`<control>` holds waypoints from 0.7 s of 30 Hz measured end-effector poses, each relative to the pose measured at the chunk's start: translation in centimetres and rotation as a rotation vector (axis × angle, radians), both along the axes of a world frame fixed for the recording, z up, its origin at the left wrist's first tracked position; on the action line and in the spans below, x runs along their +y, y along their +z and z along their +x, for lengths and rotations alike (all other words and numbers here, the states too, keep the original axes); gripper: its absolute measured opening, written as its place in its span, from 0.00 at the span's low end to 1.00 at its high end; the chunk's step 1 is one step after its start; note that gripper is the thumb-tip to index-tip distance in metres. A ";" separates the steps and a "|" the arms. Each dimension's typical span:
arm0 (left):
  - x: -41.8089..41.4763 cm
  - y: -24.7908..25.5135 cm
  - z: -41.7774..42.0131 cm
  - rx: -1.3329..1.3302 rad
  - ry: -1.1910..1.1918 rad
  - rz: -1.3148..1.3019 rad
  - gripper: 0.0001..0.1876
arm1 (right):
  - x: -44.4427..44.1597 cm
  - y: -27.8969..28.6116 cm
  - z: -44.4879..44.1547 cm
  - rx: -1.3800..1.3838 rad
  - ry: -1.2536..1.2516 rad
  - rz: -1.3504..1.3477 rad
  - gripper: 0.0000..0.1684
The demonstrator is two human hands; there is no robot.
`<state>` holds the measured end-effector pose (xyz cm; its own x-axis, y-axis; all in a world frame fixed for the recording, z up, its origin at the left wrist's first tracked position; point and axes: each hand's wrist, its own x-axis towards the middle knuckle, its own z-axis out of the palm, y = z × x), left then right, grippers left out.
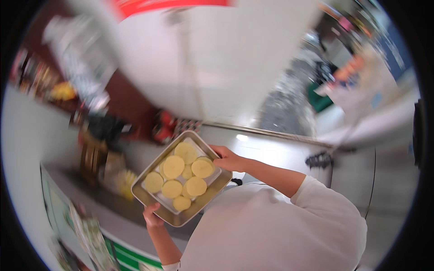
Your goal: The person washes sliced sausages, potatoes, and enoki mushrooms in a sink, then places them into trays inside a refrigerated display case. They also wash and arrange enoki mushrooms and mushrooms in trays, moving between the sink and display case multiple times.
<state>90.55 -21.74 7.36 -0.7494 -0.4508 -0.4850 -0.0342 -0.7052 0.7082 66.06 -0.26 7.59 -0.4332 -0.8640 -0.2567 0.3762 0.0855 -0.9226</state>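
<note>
A rectangular metal tray (212,194) is held in front of my body, turned at an angle in the view. Several pale yellow round slices (174,167) lie on its bottom, some overlapping; they look like potato, though I cannot tell for certain. My left hand (153,215) grips the tray's near-left side, the thumb over the rim. On the opposite side, my right hand (230,158) holds the rim near the right corner. The fingers under the tray are hidden from me.
A grey counter (135,216) runs along the left, bearing a brown wooden rack (92,159) and blurred bags. Ahead stands a large pale panel (230,67) above a metal floor track (257,130). Beyond it, at right, are blurred grey plastic-covered goods (288,105). A dark object (319,160) lies on the tiled floor.
</note>
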 end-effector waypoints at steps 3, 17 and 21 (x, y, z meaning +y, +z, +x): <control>4.3 1.0 -13.1 -0.076 -0.279 0.141 0.37 | 8.7 0.2 -7.3 -0.104 -0.240 0.104 0.31; 35.9 -0.1 -44.3 -0.036 -0.702 0.394 0.27 | 42.7 2.0 -21.2 0.086 -1.018 0.271 0.19; 39.1 -2.0 -51.1 -0.011 -0.692 0.309 0.29 | 46.9 0.4 -31.2 -0.001 -1.001 0.185 0.15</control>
<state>39.40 17.36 5.36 -0.8063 0.2781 -0.5220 -0.5470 -0.6864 0.4792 34.84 46.61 8.03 -0.9353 -0.0517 -0.3502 0.3539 -0.1280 -0.9265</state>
